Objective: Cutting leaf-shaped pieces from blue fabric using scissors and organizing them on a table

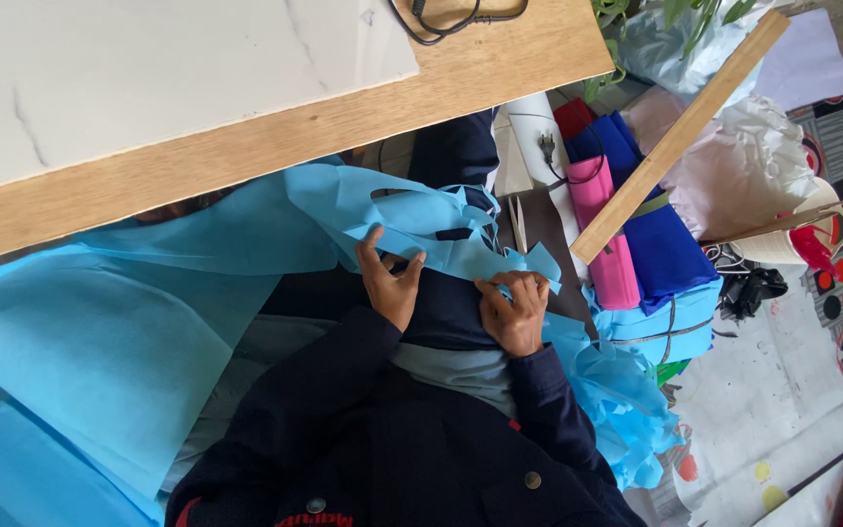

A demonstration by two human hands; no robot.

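Both hands pinch the cut blue fabric (421,229) over the lap — left hand (389,283) and right hand (514,310) each in a closed grip on its edge; next likely calls for re-gripping further along.

blue fabric (148,322): thin non-woven cloth, matt, a bit papery, soft folds
tabletop (343,127): bare wood, matt, visible grain along the near edge
white slab (148,68): smooth, marble-like veining, slight sheen
wooden strip (680,132): plain light wood, unfinished look
pink roll (607,239): matt cloth
dark blue fabric (661,244): same matt cloth
jacket (392,439): dark woven cloth, metal-looking buttons
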